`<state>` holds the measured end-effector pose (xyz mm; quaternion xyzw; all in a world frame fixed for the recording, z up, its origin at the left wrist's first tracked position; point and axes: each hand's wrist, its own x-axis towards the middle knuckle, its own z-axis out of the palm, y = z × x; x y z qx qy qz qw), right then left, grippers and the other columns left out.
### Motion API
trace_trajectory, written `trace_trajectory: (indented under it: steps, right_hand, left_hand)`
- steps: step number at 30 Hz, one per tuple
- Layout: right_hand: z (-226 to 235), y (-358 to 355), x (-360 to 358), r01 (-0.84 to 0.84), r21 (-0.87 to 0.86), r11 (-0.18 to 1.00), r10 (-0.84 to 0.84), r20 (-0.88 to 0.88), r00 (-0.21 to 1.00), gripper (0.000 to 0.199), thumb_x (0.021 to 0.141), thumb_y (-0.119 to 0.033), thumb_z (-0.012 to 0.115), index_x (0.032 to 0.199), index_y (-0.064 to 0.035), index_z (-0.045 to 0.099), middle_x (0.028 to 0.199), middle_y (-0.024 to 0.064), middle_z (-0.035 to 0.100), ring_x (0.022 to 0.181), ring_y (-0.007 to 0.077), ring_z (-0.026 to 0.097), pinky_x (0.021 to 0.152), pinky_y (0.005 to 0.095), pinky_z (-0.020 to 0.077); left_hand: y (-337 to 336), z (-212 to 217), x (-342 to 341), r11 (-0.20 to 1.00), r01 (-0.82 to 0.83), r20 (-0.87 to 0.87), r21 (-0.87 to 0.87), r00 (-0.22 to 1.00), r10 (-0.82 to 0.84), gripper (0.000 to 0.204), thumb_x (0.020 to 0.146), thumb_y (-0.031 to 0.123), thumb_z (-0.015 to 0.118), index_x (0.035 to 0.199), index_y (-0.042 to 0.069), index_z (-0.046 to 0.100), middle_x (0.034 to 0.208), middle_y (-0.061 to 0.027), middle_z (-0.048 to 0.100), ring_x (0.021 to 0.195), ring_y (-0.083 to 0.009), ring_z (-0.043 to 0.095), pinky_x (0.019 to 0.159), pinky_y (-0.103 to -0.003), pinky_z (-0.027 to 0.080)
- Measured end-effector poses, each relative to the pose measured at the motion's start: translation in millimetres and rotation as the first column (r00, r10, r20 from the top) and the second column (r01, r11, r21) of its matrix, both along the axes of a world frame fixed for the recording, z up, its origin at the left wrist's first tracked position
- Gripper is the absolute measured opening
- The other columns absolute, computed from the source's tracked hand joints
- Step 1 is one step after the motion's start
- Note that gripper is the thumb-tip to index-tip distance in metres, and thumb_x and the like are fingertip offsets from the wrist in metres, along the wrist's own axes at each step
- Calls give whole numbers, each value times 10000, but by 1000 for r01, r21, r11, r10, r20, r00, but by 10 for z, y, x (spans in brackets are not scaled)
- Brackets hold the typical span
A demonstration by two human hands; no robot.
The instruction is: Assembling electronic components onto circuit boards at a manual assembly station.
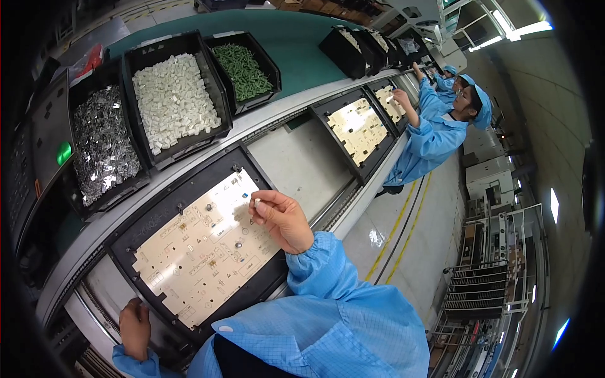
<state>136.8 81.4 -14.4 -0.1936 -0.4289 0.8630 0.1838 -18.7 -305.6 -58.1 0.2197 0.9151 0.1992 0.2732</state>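
My right hand (282, 222) is raised over the right part of a cream circuit board (189, 271), its thumb and fingers pinching a small white connector (257, 201). The board lies in a black tray-like fixture (142, 228) on the conveyor line. A few small parts, among them a blue one (245, 196), stand on the board. At the lower left, my left hand (135, 327) is closed, with fingers curled beside the fixture's near left corner. Whatever it may hold is hidden.
Behind the line stand black bins of shiny metal pieces (104, 145), white connectors (173, 104) and green parts (242, 72). Further right, more boards (356, 129) sit in fixtures on the conveyor rail (340, 205). Co-workers in blue (435, 132) work along the line.
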Motion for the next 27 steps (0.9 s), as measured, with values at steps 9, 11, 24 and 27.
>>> trace_trajectory:
  steps: [9, 11, 24, 27]
  right_hand:
    - [115, 51, 68, 99, 261, 960, -142, 150, 978, 250, 891, -35, 632, 1133, 25, 624, 984, 92, 669, 815, 127, 614, 710, 238, 489]
    - [126, 6, 10, 61, 393, 918, -167, 241, 956, 249, 885, -38, 646, 1121, 39, 627, 942, 80, 672, 775, 124, 607, 686, 226, 469]
    - [44, -205, -506, -392, 820, 417, -286, 528, 800, 241, 808, -110, 722, 1003, 31, 718, 760, 49, 684, 625, 52, 559, 557, 193, 444]
    - [28, -191, -553, -378, 813, 443, -280, 526, 803, 222, 803, -106, 727, 980, 29, 727, 753, 58, 682, 641, 65, 584, 569, 197, 456]
  left_hand:
    - [177, 48, 22, 989, 52, -25, 136, 998, -49, 253, 908, 161, 583, 1037, -51, 631, 905, -267, 656, 881, -406, 646, 759, -416, 493]
    - [226, 82, 43, 997, -10, 29, 71, 1000, 8, 269, 926, 186, 586, 1061, -41, 638, 883, -254, 666, 836, -379, 662, 737, -407, 500]
    - [226, 81, 116, 999, 1, -63, 46, 998, 2, 373, 935, 298, 600, 1094, -36, 643, 818, -225, 672, 774, -339, 666, 730, -404, 508]
    - [242, 93, 135, 999, 7, -68, 49, 998, -3, 383, 936, 306, 597, 1104, -35, 642, 825, -221, 679, 777, -340, 669, 735, -408, 509]
